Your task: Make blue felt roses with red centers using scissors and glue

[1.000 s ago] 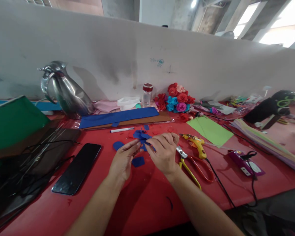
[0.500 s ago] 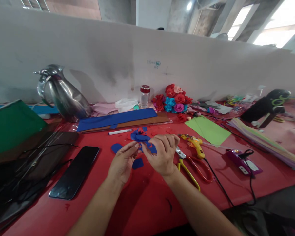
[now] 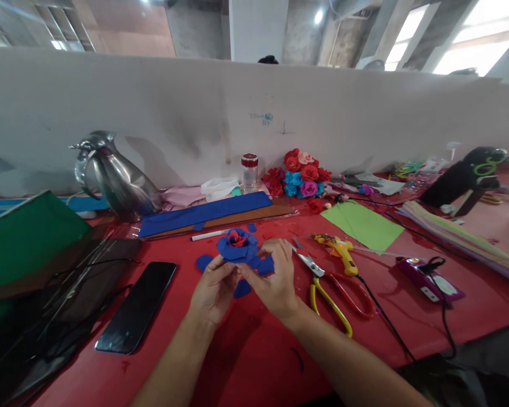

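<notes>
A blue paper flower (image 3: 237, 246) with a red centre is held upright between my two hands over the table. My left hand (image 3: 216, 285) pinches it from below on the left. The thumb and fingers of my right hand (image 3: 276, 282) close in at its underside from the right, touching its lower petals. Loose blue petal pieces (image 3: 242, 289) lie on the red table just beneath and around my hands. Red-and-yellow-handled scissors (image 3: 322, 277) rest to the right of my right hand, beside a yellow glue gun (image 3: 341, 251).
A black phone (image 3: 136, 308) lies at left, near a steel jug (image 3: 114, 178). Behind my hands are a white pen (image 3: 207, 235), a blue strip (image 3: 206, 213), a lidded jar (image 3: 249, 172) and finished flowers (image 3: 305, 172). A green sheet (image 3: 365, 225) and purple power block (image 3: 430, 280) sit at right.
The flower has turned so its red centre now faces up into view. My right hand has rotated and lowered, its fingers moving from over the petals to beside them. The camera has tilted slightly upward.
</notes>
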Motion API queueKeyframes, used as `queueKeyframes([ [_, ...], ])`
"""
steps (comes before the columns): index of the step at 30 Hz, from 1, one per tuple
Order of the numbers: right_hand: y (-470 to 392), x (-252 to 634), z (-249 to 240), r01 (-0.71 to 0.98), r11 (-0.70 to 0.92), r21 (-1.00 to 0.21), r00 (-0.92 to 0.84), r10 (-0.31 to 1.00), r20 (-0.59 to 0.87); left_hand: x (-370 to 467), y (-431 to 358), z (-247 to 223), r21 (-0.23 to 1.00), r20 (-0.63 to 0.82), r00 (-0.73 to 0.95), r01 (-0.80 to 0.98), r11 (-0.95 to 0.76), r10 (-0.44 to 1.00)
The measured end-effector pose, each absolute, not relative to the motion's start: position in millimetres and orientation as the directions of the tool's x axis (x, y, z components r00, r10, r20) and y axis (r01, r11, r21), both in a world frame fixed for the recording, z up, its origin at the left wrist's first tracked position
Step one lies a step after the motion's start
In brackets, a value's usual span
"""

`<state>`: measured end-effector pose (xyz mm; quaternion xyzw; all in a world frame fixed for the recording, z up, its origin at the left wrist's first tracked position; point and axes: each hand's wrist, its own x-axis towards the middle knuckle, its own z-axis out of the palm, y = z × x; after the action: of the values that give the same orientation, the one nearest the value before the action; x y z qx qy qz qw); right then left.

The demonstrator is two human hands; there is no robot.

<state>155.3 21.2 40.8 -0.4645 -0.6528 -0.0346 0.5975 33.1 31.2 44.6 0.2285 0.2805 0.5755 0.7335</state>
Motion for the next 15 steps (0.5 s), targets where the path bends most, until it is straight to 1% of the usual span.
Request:
queueKeyframes([
  [9, 17.9, 157.1, 45.6, 0.58, 0.591, -0.56, 0.169, 0.585, 0.793, 31.2, 31.1, 36.4, 0.693, -0.129, 0.202, -0.682, 0.234, 0.971],
  [13, 16.0, 155.7, 45.5, 0.532, 0.576, -0.621, 0.198, 0.628, 0.753, 31.8, 28.5, 41.5, 0.72, -0.151, 0.196, -0.65, 0.244, 0.969],
  [15, 15.0, 153.6, 45.0, 0.466, 0.566, -0.68, 0.212, 0.675, 0.707, 32.3, 26.8, 45.6, 0.738, -0.155, 0.191, -0.63, 0.242, 0.969],
])
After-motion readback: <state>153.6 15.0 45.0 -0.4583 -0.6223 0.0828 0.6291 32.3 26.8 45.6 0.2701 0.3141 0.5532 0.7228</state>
